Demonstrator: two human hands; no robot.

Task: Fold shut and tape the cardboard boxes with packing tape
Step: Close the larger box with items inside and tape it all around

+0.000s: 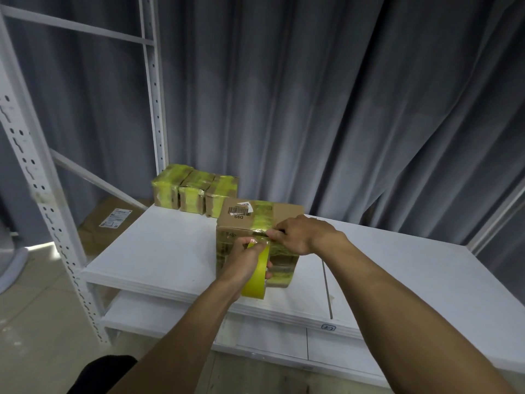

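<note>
Since the left hand [244, 257] is gripping the tape roll [255, 282] at the front of the cardboard box [287, 211] on the white shelf [159, 251] while the right hand [301, 234] pinches the tape strip [262, 220] at the top edge, a crooked pull could wrinkle it or peel it off tbh.

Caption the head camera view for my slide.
Left hand grips yellow tape roll; right hand pinches tape strip at cardboard box edge.

grey curtain [341, 109] behind | white shelf board [170, 251] | perforated white rack upright [42, 209] left | handwritten tag [328, 327] on shelf edge
</note>
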